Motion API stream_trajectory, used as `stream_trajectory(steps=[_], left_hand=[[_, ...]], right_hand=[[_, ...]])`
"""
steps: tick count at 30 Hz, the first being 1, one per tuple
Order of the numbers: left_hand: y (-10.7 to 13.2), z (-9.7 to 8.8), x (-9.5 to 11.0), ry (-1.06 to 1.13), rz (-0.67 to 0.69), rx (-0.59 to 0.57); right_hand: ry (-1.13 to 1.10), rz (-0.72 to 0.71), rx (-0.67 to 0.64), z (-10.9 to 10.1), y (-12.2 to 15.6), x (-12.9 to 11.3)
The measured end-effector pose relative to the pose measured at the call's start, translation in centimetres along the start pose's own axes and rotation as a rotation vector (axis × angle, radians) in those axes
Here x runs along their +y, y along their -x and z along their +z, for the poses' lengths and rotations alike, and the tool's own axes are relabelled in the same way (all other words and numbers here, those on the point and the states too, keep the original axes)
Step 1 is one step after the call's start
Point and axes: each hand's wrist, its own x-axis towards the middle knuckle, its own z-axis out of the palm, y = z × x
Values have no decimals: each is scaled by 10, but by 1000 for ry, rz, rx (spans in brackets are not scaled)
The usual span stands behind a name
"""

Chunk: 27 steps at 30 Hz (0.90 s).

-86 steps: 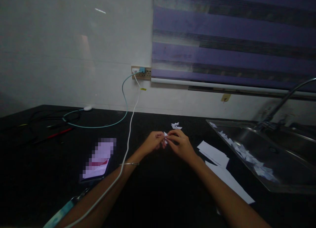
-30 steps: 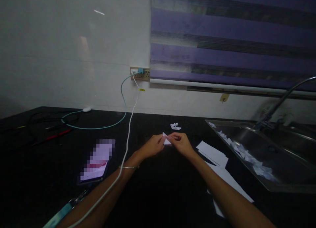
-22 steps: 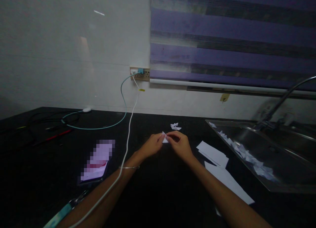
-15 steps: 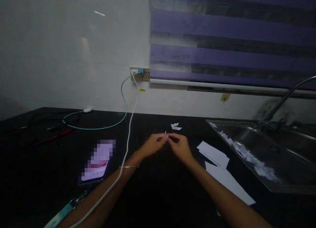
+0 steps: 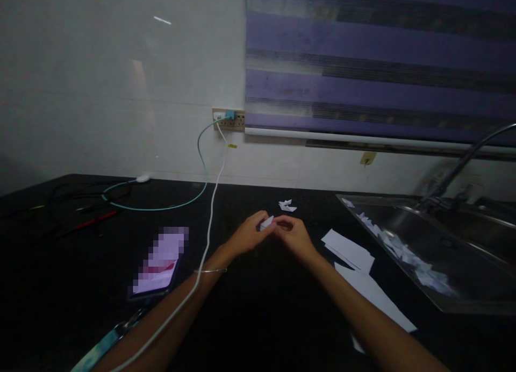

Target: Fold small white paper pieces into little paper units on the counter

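The left hand point(image 5: 250, 233) is holding a small folded paper point(image 5: 266, 223) between thumb and fingers, above the middle of the desk point(image 5: 258, 297). The right hand point(image 5: 296, 237) is bringing its fingertips narrowly together at the paper's right end; whether it is gripping too, one cannot tell. Folded pieces point(image 5: 287, 206) are lying just beyond, paper slips point(image 5: 349, 251) are lying to the right, and a phone point(image 5: 161, 264) is lying left.

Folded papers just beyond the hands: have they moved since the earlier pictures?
No; judged against the sink, the folded papers lie in the same spot on the counter, with no visible shift.
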Motion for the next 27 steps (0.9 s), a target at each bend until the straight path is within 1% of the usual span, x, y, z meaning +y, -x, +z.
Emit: stream_trajectory(steps=[2,5,12,14,17,19,22,24,27], left_hand=[[0,0,0,19,20,5],[0,-2,-1,111,2,0],[1,-8,-3,401,-99,-108],[1,-7,-3,409,-107,-159],[2,-5,-4,324,-83,-192],[3,-5,-4,280,-75,-194],[3,-6,-2,253,-79,-231],[4,-8,1,239,-82,-299],[4,-12,3,220,-70,-407]], right_hand=[[25,-7,-10,-3,-2,3],[52,-19,-43,-7,-4,4],[144,-96,-108,-16,-3,-7],[148,-98,-131,-18,-3,-8],[136,-74,-142,-18,-2,-9],[116,-64,-114,-17,-2,-9],[17,-32,-15,-13,-2,-11],[-61,1,53,-11,-2,-11],[-99,15,96,-7,-3,-9]])
